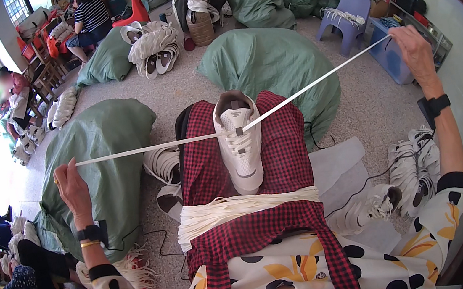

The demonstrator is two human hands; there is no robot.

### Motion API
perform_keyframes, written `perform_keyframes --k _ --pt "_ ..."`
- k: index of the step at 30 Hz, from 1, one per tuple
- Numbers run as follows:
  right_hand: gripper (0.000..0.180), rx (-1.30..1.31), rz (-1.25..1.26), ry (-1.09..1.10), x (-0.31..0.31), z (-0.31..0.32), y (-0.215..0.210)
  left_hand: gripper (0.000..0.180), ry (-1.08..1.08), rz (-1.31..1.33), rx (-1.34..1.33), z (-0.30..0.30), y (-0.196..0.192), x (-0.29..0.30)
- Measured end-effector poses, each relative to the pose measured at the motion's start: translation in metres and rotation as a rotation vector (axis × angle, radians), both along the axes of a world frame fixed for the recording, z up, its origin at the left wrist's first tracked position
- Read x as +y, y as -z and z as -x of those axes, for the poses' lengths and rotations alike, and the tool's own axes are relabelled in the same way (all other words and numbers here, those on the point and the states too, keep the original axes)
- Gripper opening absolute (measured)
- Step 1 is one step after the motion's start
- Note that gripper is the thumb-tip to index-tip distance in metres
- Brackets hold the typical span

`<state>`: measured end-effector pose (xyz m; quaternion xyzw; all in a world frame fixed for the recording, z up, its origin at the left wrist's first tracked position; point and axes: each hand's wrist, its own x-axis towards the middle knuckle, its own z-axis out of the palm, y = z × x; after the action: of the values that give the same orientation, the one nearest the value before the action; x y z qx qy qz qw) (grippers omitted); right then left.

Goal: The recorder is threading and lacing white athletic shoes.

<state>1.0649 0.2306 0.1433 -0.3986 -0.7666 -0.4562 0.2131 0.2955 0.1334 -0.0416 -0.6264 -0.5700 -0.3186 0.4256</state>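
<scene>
A white sneaker (244, 163) rests on my lap, toe toward me, on a red and black checked apron (206, 175). Its white shoelace (318, 82) stretches out from the upper eyelets to both sides. At the left, my left hand (72, 189) is closed, pinching one lace end. Raised far out to the right, my right hand (414, 54) pinches the other end. Both lengths look taut. Across my lap, nearer my waist, lies a thick bundle of cream laces (247, 211).
Green sacks (100, 146) stand left and ahead. Stacked white shoes (154, 45) lie on the floor, with more shoes (414, 165) at my right. A purple stool (344, 17) and blue bin (389, 55) stand at right. Other people sit nearby. Dark cables trail beside me.
</scene>
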Motion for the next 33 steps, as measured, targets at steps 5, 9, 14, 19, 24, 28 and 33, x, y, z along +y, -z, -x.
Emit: perform_keyframes --k 5,9,14,19,24,28,33 --pt "0.012 0.412 -0.377 -0.039 -0.056 0.056 0.039 0.023 0.075 -0.157 -0.47 -0.061 0.012 0.004" --pt "0.01 0.875 0.04 -0.35 -0.071 0.137 0.119 0.021 0.55 0.023 -0.929 -0.132 0.019 0.038" --pt "0.006 1.146 0.844 -0.686 -0.019 0.214 0.202 0.011 0.969 0.395 -1.086 -0.224 0.02 0.074" --pt "0.009 1.185 1.023 -0.77 0.001 0.251 0.229 0.007 1.0 0.693 -1.305 -0.265 0.04 0.089" --pt "0.009 1.092 0.95 -0.646 0.006 0.256 0.222 0.007 0.978 0.735 -1.222 -0.266 0.051 0.085" --pt "0.01 1.09 0.993 -0.645 0.003 0.256 0.215 0.007 0.947 0.762 -1.188 -0.264 0.053 0.081" --pt "0.006 0.99 0.999 -0.603 -0.004 0.265 0.204 0.008 0.953 0.746 -1.265 -0.264 0.058 0.076"
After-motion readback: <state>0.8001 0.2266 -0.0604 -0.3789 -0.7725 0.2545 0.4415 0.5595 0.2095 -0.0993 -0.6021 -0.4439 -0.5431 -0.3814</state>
